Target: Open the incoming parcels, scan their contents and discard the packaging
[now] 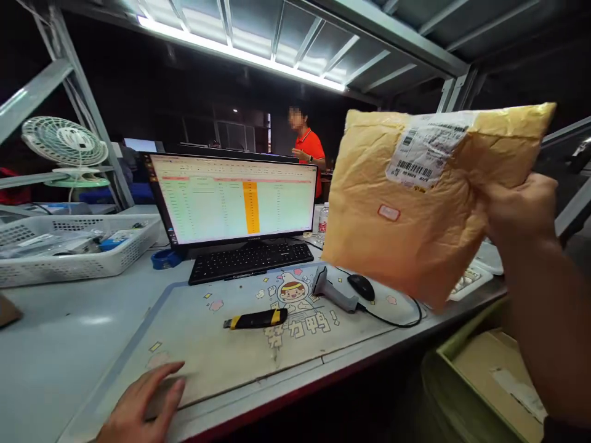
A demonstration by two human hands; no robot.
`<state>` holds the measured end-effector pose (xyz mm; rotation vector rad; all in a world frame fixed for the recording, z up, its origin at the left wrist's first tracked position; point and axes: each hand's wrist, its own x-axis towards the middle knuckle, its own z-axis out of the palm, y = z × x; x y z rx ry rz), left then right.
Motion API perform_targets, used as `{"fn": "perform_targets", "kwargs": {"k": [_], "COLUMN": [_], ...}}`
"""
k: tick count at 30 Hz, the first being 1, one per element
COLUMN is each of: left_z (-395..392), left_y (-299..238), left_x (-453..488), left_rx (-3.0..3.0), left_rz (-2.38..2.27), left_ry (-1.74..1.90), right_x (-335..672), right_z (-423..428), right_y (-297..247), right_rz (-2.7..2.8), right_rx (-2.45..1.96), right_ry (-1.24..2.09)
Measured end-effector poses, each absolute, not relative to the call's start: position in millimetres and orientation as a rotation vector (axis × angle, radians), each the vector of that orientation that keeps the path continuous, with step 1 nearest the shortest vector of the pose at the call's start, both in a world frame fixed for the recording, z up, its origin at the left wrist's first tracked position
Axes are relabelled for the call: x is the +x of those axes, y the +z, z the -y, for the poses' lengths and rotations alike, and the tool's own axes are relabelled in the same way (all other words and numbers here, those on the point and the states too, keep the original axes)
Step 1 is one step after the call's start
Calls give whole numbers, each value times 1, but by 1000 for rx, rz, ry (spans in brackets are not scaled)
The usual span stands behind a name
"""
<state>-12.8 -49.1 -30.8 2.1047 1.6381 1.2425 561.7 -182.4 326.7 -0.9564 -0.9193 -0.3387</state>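
Plainly in the right hand: a yellow padded mailer, lifted above the right part of the desk mat and touching nothing below.
Right hand: closed around the mailer's right side; how the fingers sit behind it cannot be told.
Mailer from the right hand: it extends leftward from the grip, its top edge roughly level and its lowest corner toward the person. Nearly as tall as wide in view, so its long axis is uncertain.
Printed face: turned to the wearer, with a creased shipping label near the top edge and a small red-bordered sticker below.
Left hand: empty, fingers loosely spread, low at the mat's near-left corner, well apart from the mailer; the right is the nearer hand.
Barcode scanner: lying on the mat, below and left of the right hand, its head angled toward the keyboard, the mouse just beside it.
Box cutter: flat on the mat between the left hand and the scanner, roughly crosswise.
Behind: a lit monitor, and beyond it a person in a red-orange shirt.
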Motion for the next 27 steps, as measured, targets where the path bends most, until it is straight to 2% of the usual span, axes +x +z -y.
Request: {"fn": "perform_targets", "kwargs": {"k": [4,7,10,17,22,27], "left_z": [86,121,148,165,168,168], "left_y": [4,14,10,-1,-2,-2], "left_x": [17,47,69,51,36,36], "left_rx": [1816,1552,1375,1201,1050,997], "left_rz": [-1251,-659,-372,-499,-593,-772], "left_ry": [1183,1101,1012,1039,1037,1182], "right_x": [501,462,428,390,369,359], "right_z": [213,216,210,196,189,180], "right_y": [303,258,202,115,92,79], "right_rz": [990,1030,1107,1100,1071,1031], "right_rx": [-1119,-1228,-1219,-1127,-1076,-1035], "right_ry": [123,466,769,1094,1252,1324]}}
